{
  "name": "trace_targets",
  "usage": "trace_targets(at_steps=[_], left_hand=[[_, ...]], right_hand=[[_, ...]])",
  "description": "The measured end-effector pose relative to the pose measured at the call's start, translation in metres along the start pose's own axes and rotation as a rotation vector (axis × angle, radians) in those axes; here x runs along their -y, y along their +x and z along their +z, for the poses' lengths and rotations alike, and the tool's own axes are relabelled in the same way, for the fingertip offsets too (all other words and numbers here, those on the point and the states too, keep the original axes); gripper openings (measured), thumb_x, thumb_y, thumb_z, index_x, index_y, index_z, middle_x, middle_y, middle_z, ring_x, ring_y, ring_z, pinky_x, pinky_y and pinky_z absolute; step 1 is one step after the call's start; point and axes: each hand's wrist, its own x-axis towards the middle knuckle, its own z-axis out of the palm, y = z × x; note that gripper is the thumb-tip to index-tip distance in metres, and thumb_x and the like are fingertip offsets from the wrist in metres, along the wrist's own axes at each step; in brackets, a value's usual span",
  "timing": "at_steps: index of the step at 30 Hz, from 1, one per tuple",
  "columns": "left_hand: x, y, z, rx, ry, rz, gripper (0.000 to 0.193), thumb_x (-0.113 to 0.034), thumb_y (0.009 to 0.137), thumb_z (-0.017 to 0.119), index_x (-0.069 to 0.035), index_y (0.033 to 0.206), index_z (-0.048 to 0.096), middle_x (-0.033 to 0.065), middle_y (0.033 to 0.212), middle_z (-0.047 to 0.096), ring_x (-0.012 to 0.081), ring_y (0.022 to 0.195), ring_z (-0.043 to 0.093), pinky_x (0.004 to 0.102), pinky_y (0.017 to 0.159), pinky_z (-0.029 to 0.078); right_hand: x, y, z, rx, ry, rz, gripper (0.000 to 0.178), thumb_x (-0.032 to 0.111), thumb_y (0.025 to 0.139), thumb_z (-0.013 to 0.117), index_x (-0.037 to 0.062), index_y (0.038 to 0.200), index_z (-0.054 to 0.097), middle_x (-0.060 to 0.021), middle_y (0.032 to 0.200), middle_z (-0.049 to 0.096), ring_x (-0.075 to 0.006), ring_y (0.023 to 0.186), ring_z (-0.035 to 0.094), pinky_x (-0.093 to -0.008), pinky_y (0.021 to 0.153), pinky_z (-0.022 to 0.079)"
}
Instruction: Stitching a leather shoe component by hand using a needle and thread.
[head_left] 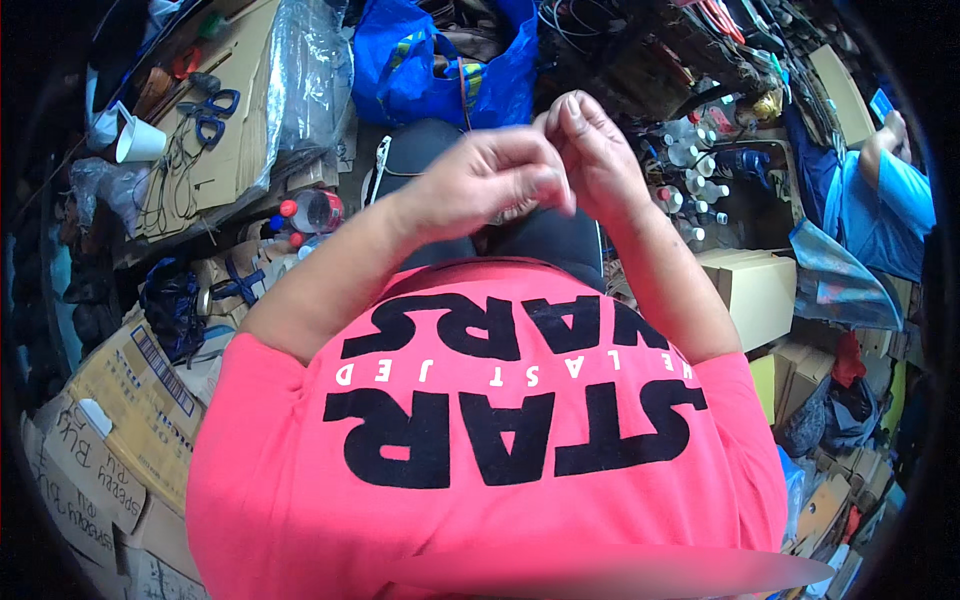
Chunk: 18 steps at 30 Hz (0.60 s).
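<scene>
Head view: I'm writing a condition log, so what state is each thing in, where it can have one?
Left hand, fingers bent; grip unclear
Right hand, fingers bent; grip unclear
Blue bag, open, filled
Scissors, lying on cardboard, handles apart
Cardboard, flat, stacked
Clear plastic, crumpled
Left bottle, capped
Right bottles, capped where tops show
Cup, upright or tilted: unclear

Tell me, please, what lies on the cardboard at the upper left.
Blue-handled scissors and thin cords lie on the cardboard; clear plastic covers its right side, and its underside is hidden.
</scene>
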Motion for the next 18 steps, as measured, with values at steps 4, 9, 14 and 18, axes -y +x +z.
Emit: trace_targets(at_steps=[4,9,14,18], left_hand=[[0.019,-0.035,-0.018,0.038,0.709,-0.226,0.019,-0.022,0.087,0.058,-0.003,0.082,0.057,0.0094,0.075,0.059,0.0222,0.074,0.06,0.0339,0.065,0.047],[-0.033,-0.127,-0.147,-0.517,1.411,-0.245,0.013,-0.015,0.079,0.059,-0.006,0.086,0.067,0.0135,0.087,0.062,0.0285,0.083,0.06,0.0367,0.075,0.047],[-0.157,-0.242,-0.218,-1.258,2.009,-0.636,0.024,-0.027,0.082,0.062,-0.006,0.092,0.067,0.0118,0.089,0.064,0.0259,0.08,0.062,0.0357,0.073,0.048],[-0.059,-0.176,-0.179,-1.104,1.332,-0.076,0.029,-0.012,0.077,0.063,-0.003,0.104,0.063,0.01,0.1,0.064,0.0186,0.093,0.06,0.0298,0.083,0.045]], right_hand=[[0.004,-0.03,-0.011,0.227,-1.369,0.0,0.023,0.026,0.089,0.056,0.003,0.086,0.056,-0.0108,0.075,0.06,-0.0192,0.063,0.054,-0.0313,0.061,0.045],[0.036,-0.137,-0.162,-0.402,-1.64,0.322,0.026,0.022,0.086,0.059,0.0081,0.108,0.061,-0.0147,0.089,0.064,-0.0225,0.078,0.061,-0.032,0.072,0.047],[0.128,-0.312,-0.296,-1.027,-1.966,1.005,0.032,0.024,0.082,0.059,0.0062,0.109,0.062,-0.0192,0.104,0.063,-0.0337,0.099,0.059,-0.0383,0.086,0.046],[0.07,-0.207,-0.24,-0.71,-1.679,0.677,0.034,0.026,0.081,0.063,0.0096,0.111,0.063,-0.0164,0.105,0.064,-0.0253,0.096,0.062,-0.0318,0.085,0.045]])
